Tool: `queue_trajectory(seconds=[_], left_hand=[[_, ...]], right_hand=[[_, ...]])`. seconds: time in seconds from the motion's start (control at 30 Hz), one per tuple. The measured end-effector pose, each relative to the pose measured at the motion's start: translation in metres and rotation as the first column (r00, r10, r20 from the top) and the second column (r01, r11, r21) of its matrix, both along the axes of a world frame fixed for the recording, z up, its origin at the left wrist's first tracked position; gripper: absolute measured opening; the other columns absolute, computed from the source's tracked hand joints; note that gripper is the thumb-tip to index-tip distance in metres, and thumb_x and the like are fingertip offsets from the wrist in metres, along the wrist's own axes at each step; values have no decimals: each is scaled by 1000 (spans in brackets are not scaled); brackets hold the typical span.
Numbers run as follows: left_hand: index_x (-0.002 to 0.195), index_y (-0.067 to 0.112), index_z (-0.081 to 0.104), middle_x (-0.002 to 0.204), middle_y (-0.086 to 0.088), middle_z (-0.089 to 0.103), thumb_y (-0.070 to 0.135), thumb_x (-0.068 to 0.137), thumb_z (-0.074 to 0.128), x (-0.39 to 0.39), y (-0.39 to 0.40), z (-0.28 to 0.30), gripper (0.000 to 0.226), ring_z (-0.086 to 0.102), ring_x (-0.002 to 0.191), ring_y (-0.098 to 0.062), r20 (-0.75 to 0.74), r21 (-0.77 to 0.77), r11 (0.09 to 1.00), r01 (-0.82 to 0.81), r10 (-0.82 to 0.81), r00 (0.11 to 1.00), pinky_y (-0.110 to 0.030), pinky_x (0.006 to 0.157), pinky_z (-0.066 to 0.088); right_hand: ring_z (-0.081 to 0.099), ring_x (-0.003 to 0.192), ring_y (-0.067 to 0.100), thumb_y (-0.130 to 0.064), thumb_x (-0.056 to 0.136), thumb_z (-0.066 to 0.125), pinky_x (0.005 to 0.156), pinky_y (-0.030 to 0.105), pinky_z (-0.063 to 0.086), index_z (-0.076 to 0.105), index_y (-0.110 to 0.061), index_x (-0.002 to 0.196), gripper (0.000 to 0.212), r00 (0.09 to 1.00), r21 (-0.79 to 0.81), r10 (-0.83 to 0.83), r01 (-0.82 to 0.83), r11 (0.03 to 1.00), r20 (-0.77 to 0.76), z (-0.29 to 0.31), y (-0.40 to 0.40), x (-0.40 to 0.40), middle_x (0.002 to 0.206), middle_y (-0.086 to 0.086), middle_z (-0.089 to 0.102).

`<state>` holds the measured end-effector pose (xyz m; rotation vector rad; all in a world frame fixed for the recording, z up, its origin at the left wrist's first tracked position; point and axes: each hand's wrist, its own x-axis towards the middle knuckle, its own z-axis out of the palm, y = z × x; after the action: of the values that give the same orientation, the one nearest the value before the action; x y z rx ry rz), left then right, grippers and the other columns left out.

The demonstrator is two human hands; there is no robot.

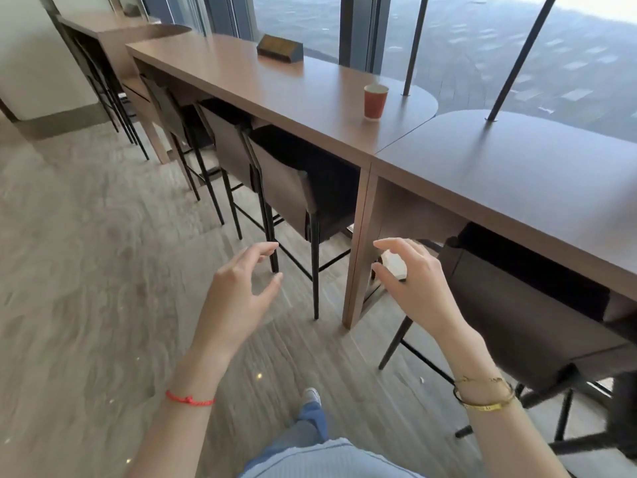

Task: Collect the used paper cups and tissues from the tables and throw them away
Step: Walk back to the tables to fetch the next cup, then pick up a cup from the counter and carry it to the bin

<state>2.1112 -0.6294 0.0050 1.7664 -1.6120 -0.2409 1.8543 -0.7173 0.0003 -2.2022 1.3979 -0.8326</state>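
A red paper cup [375, 101] stands upright on the long brown table [275, 94], near its rounded right end by the window. My left hand [238, 291] hovers low over the floor in front of the stools, fingers apart and empty. My right hand [410, 281] is beside the table leg, fingers curled around a small white wad [393, 265] that looks like a tissue. Both hands are well below and nearer than the cup.
A second table [517, 167] abuts the first on the right. Dark bar stools [310, 188] are tucked under both. A dark angled box [280, 48] sits farther along the long table. Slanted black poles [413, 46] rise by the window. A small white scrap [421, 378] lies on the floor.
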Motion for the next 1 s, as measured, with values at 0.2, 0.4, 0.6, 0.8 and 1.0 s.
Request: queue_trajectory(seconds=[0.2,0.4,0.6,0.8,1.0], left_hand=[[129,28,55,121,15,61,27,87,67,46,-135,15,43,55,113,2,34,-2,996,90,-90,995,-2,93,33],[131,26,55,123,12,60,23,88,68,61,-260,25,45,55,113,-2,51,1,986,165,-165,985,-5,88,36],[135,20,52,126,6,60,24,89,68,48,-384,21,49,55,114,-7,28,-14,972,234,-234,972,-21,96,43],[139,19,46,126,4,57,33,84,73,12,-504,15,63,55,112,-10,-34,-2,966,257,-257,966,-25,95,45],[148,14,30,145,-3,43,43,78,76,-22,-603,2,89,47,128,-20,-79,122,961,249,-241,967,-36,102,42]], right_hand=[[50,116,10,-25,91,63,96,25,39,59,-23,122,32,992,-26,-100,102,994,70,12,-115,35,123,-8,60],[54,111,12,-27,90,63,97,31,46,60,-23,120,31,979,-32,-193,196,980,60,15,-217,42,118,-7,62],[54,110,13,-26,89,64,95,27,42,60,-23,119,31,963,-56,-265,267,962,48,7,-303,38,117,-7,62],[53,113,10,-28,89,64,95,27,43,59,-26,118,30,947,-46,-318,320,946,37,8,-384,24,119,-9,61],[50,117,11,-24,88,65,90,19,35,61,-24,117,30,940,-25,-341,341,940,9,6,-445,11,116,-10,62]])
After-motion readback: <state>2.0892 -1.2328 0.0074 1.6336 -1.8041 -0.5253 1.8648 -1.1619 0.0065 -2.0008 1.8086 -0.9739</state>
